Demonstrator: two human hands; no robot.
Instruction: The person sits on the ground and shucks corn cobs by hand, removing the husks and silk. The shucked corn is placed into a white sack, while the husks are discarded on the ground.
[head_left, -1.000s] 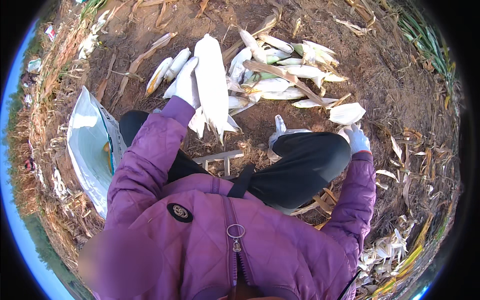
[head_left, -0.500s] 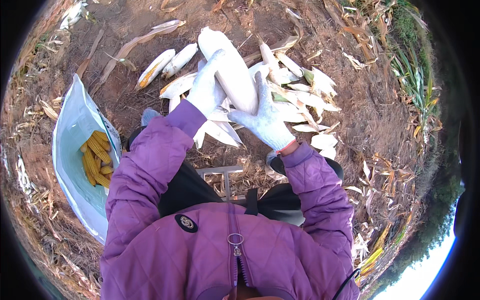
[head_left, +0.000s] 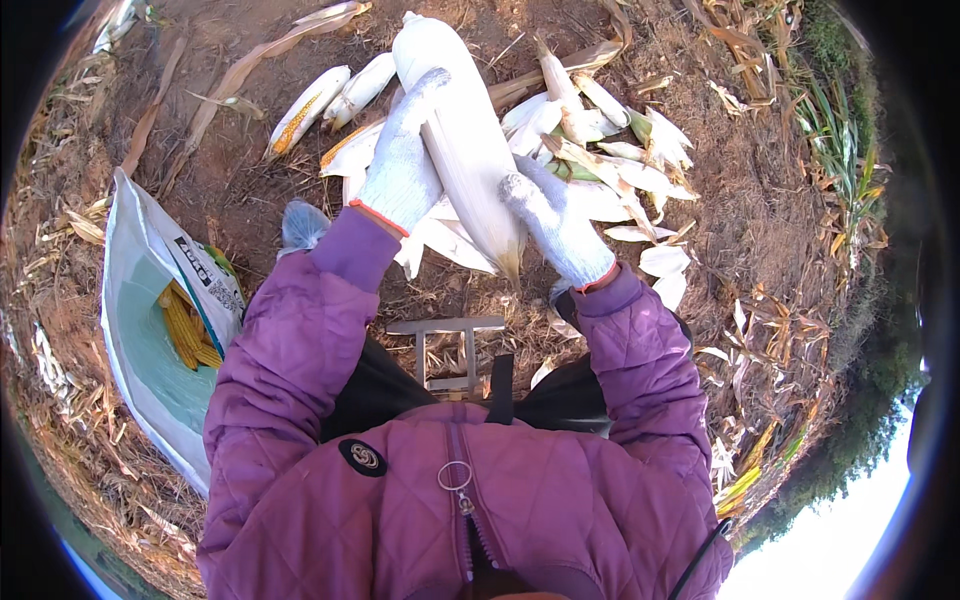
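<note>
A large ear of corn (head_left: pixel 462 130) in its pale husk lies at a slant between my gloved hands, its stem end pointing down toward me. My left hand (head_left: pixel 405 160) wraps the ear's left side, with fingers lying over its front. Lower down, my right hand (head_left: pixel 556 215) presses the ear's right side near the stem end; part of its grip is hidden. Both gloves are whitish-grey with orange cuffs. Behind the ear, loose husks (head_left: pixel 450 245) and another partly husked ear (head_left: pixel 350 152) lie on the ground.
On the left stands an open white sack (head_left: pixel 150 290) with yellow cobs (head_left: pixel 187 328) inside. Two partly husked ears (head_left: pixel 305 108) lie at the far left. More husks (head_left: pixel 610 175) are heaped to the right. A metal frame (head_left: pixel 445 327) sits between my legs.
The ear has come nearer and its stem end now reaches lower. My right hand has shifted right and drawn its fingers in along the ear. My left hand has stayed on the ear.
</note>
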